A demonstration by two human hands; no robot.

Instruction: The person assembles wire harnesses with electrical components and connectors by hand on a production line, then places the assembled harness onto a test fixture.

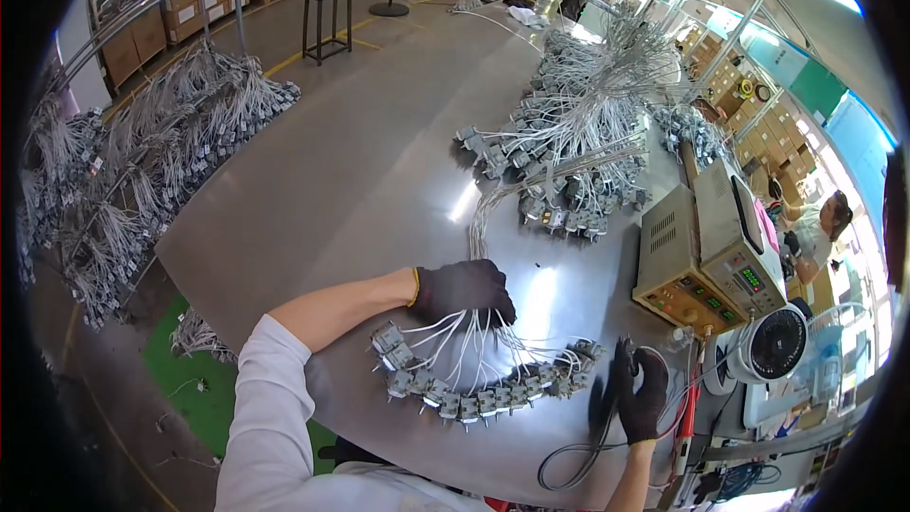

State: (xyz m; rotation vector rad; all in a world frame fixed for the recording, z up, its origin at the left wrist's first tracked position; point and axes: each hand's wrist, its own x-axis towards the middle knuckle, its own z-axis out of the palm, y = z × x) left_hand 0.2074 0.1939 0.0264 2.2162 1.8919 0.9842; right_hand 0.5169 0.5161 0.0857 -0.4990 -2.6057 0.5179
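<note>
My left hand (pixel 464 292), in a dark knitted glove, is closed round a bundle of white cables (pixel 480 228). Below the glove the cables fan out to a curved row of grey plugs (pixel 483 403) lying on the metal table (pixel 370 142). The rest of the bundle runs away toward the far pile. At the right, my gloved right hand (pixel 643 398) is closed round a small black piece (pixel 626 356) with a cable trailing from it; its exact kind is partly hidden by the fingers. This hand is just right of the plug row, apart from it.
Two test instruments (pixel 697 289) with lit displays stand at the right, beside a small round fan (pixel 777 341) and a red probe (pixel 689 398). A big heap of cables (pixel 597 123) lies at the far right. More cables hang on a rack (pixel 180 123) at the left. A co-worker (pixel 810 237) is at the right.
</note>
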